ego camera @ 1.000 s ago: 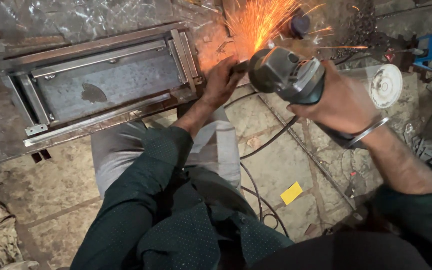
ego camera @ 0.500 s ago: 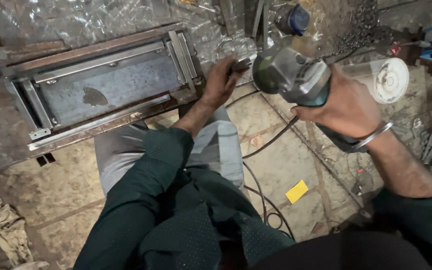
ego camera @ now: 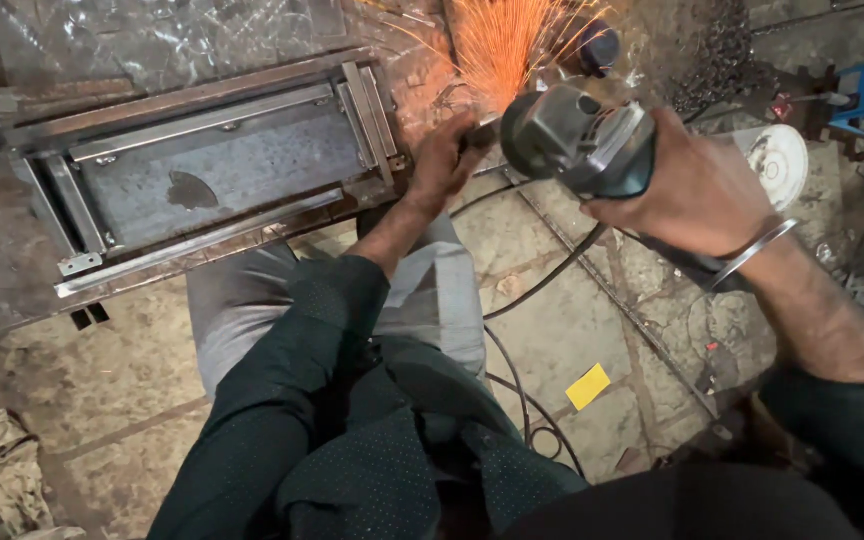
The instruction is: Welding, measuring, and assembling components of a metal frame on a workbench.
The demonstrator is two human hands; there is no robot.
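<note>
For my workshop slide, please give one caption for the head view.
Right hand holds a grinder throwing sparks; left hand steadies the workpiece beside a steel frame.

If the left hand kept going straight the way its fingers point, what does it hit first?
The left hand points up the picture and slightly right, already gripping a small metal piece. Beyond that, it would probably meet the spark stream by the angle grinder, though depth is unclear.

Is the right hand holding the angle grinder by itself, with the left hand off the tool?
Yes, the right hand alone grips the angle grinder, while the left hand rests beside the orange sparks.
</note>
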